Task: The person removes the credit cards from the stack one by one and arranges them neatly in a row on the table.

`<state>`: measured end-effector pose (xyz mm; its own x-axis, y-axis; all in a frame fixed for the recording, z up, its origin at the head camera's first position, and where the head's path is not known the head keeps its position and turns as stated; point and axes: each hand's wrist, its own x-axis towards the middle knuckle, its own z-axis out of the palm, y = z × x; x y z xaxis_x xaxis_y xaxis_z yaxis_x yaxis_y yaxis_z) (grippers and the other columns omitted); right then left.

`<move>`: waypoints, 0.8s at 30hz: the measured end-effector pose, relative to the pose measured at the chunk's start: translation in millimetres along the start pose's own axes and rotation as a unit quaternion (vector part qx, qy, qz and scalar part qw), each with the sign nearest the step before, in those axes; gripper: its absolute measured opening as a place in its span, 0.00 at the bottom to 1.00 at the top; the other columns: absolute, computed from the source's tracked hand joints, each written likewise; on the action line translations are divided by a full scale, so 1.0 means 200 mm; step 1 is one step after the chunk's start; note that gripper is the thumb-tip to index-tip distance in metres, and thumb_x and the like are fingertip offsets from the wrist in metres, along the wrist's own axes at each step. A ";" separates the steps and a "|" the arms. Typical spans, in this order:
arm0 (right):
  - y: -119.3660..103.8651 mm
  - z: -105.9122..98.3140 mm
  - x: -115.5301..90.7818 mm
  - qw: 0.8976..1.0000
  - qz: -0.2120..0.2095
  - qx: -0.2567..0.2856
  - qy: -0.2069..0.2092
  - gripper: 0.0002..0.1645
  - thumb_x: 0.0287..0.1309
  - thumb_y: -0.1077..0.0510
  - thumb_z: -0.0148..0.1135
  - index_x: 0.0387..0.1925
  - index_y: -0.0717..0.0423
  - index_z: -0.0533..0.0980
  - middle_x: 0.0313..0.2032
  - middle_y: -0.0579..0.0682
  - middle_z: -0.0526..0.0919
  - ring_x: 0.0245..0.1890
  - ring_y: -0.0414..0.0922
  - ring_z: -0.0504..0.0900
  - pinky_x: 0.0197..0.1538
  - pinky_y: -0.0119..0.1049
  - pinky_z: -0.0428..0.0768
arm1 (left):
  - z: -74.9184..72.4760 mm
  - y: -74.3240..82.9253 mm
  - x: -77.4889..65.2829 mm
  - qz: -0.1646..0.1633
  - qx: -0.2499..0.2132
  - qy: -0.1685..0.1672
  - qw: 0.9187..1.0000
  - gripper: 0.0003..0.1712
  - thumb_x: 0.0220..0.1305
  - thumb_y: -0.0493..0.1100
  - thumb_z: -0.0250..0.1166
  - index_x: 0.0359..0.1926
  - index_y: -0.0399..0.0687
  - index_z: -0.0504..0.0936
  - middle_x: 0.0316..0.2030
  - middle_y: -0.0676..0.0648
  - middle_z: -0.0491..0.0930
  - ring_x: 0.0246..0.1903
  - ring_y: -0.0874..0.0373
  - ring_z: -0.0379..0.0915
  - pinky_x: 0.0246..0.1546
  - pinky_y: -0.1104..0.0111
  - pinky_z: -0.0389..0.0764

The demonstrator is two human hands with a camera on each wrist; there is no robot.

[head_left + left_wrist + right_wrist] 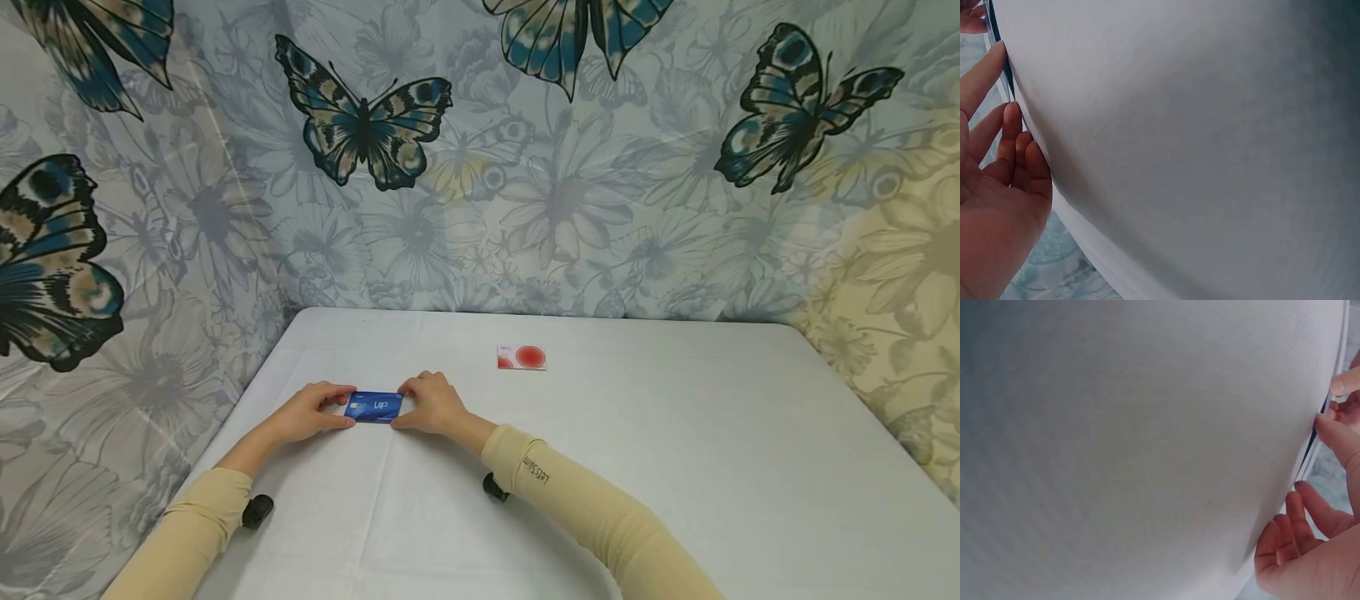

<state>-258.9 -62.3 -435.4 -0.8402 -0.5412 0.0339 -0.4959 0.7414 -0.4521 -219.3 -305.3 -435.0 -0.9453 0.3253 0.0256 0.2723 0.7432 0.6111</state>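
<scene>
Left hand: thumb and finger pinching near end of blue card, marked VIP. Card sits between the 2 hands, low at white table. Right hand: pinching card's other end, thumb and finger. Red-and-white card: beyond right hand, to its right, untouched.

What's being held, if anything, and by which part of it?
The blue VIP card, by its two short ends: left hand pinches the left-end corners, right hand the right-end corners.
</scene>
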 end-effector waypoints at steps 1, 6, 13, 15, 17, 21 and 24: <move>0.00 0.00 0.00 1.000 0.000 0.002 0.000 0.31 0.39 0.40 0.71 0.48 0.46 0.78 0.38 0.44 0.74 0.40 0.42 0.68 0.43 0.35 0.69 | 0.00 0.00 0.00 0.001 -0.001 0.001 1.000 0.33 0.54 0.47 0.68 0.58 0.34 0.71 0.36 0.48 0.71 0.37 0.52 0.60 0.37 0.65 0.62; 0.00 0.00 0.00 1.000 -0.001 0.001 0.002 0.32 0.39 0.40 0.71 0.48 0.46 0.78 0.38 0.44 0.74 0.41 0.43 0.68 0.44 0.35 0.69 | 0.00 0.00 0.00 0.004 0.002 0.003 1.000 0.34 0.54 0.47 0.68 0.58 0.34 0.71 0.37 0.48 0.72 0.37 0.53 0.61 0.37 0.65 0.62; 0.01 0.00 0.00 1.000 0.000 0.003 0.000 0.32 0.40 0.40 0.71 0.49 0.46 0.77 0.38 0.44 0.74 0.41 0.42 0.68 0.43 0.35 0.69 | 0.00 0.00 0.01 0.008 -0.003 0.001 1.000 0.34 0.53 0.46 0.69 0.58 0.34 0.71 0.36 0.48 0.72 0.36 0.53 0.61 0.37 0.65 0.63; 0.01 0.00 0.00 1.000 -0.001 0.006 -0.002 0.32 0.40 0.40 0.71 0.49 0.47 0.77 0.39 0.44 0.74 0.41 0.42 0.68 0.44 0.35 0.69 | 0.00 0.00 0.00 0.010 -0.006 0.000 1.000 0.34 0.53 0.45 0.69 0.58 0.33 0.71 0.36 0.48 0.72 0.36 0.53 0.61 0.37 0.66 0.62; 0.00 -0.01 0.00 1.000 -0.002 0.005 -0.003 0.32 0.40 0.40 0.71 0.49 0.47 0.77 0.39 0.44 0.74 0.41 0.42 0.68 0.44 0.35 0.69 | 0.00 0.00 0.00 0.009 -0.009 0.003 1.000 0.33 0.53 0.45 0.69 0.58 0.34 0.71 0.36 0.48 0.72 0.37 0.53 0.61 0.37 0.67 0.62; 0.00 -0.01 -0.01 1.000 -0.004 0.004 -0.004 0.32 0.41 0.40 0.71 0.49 0.47 0.77 0.39 0.44 0.75 0.41 0.43 0.68 0.45 0.35 0.69 | 0.00 0.00 0.00 0.015 -0.015 0.005 1.000 0.33 0.53 0.44 0.69 0.57 0.33 0.71 0.36 0.47 0.73 0.36 0.52 0.61 0.36 0.67 0.61; 0.01 0.00 -0.01 1.000 -0.004 0.005 -0.004 0.32 0.41 0.40 0.71 0.49 0.47 0.77 0.39 0.44 0.75 0.42 0.43 0.68 0.45 0.35 0.69 | 0.00 0.00 0.00 0.017 -0.017 0.004 1.000 0.33 0.53 0.44 0.69 0.57 0.32 0.71 0.36 0.46 0.73 0.36 0.52 0.61 0.35 0.67 0.61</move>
<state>-258.1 -60.1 -435.5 -0.8349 -0.5495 0.0309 -0.5000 0.7338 -0.4599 -219.9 -305.1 -435.7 -0.9370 0.3451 0.0540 0.2986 0.7110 0.6366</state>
